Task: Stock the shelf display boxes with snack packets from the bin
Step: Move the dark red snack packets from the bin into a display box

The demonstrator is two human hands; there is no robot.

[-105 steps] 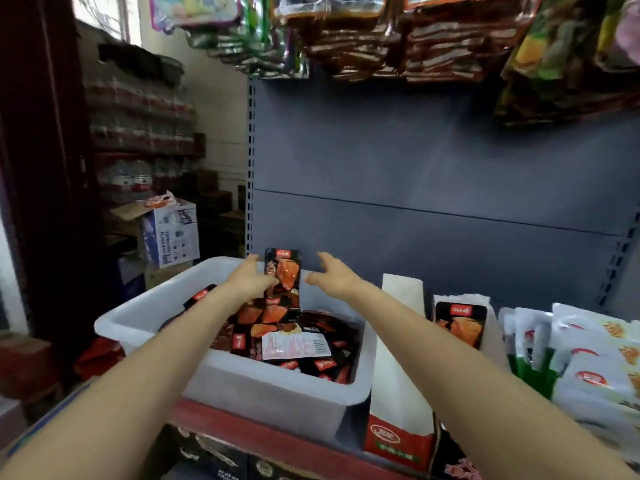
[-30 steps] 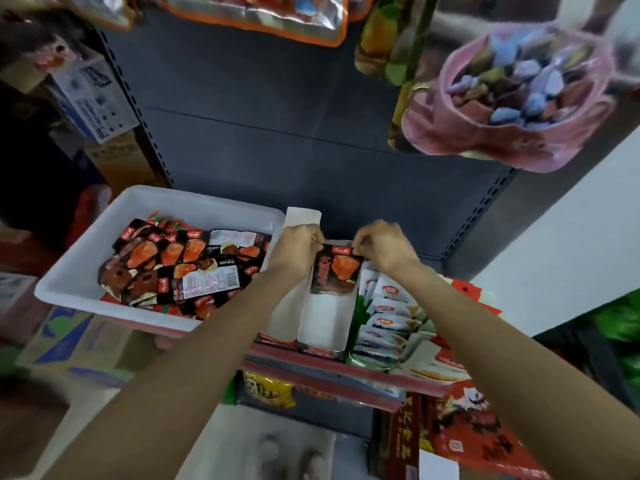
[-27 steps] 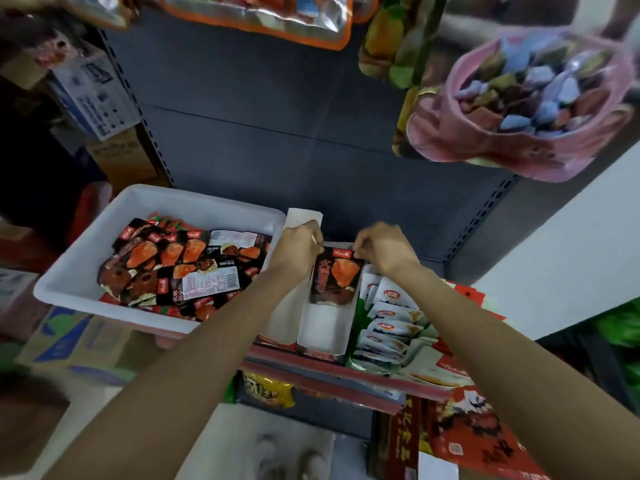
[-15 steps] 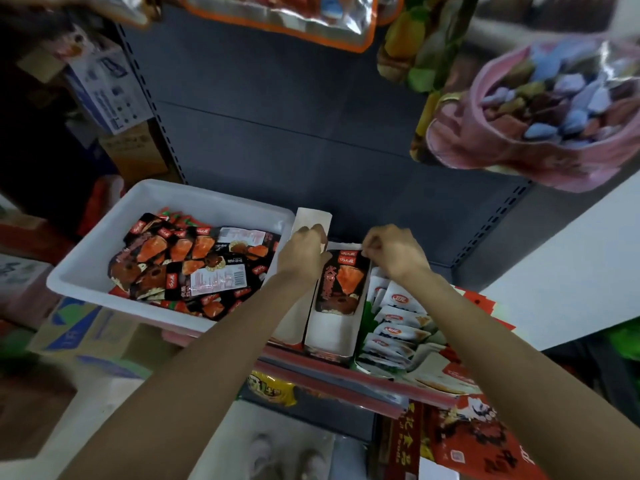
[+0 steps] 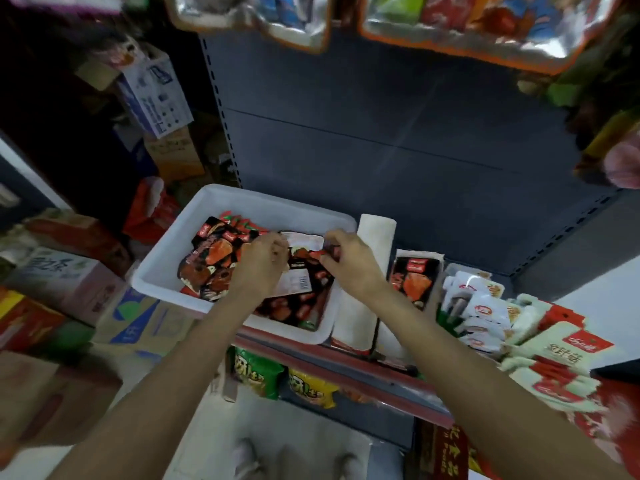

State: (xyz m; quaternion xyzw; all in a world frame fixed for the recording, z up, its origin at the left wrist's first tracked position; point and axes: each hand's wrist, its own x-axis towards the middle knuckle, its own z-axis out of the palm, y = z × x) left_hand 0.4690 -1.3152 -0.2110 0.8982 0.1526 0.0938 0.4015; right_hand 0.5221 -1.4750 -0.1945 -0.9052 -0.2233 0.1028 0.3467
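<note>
Both hands reach into the white bin point(image 5: 166, 268) at centre left of the frame, over the heap of dark red-and-orange snack packets point(image 5: 214, 258) that fills it; the left hand point(image 5: 263, 261) has its fingers curled down onto the heap, though whether it grips a packet cannot be told; the right hand point(image 5: 349, 261), just beside it toward the bin's right wall, has its fingers bent at a packet's edge, and its hold is likewise unclear through the blur; a packet with a white barcode label point(image 5: 294, 282) lies between the two wrists; just right of the bin stand two tall display boxes, the nearer box point(image 5: 360, 306) pale and open, the second box point(image 5: 415, 282) holding one dark packet upright at its back; further right a stack of white and green packets point(image 5: 481, 306) crowds the shelf; the shelf's red front edge point(image 5: 346, 362) runs across the middle of the frame, with yellow-green bags point(image 5: 256, 372) below it; cardboard cartons point(image 5: 152, 95) sit at the upper left, and shiny hanging bags point(image 5: 467, 26) fill the top edge.
</note>
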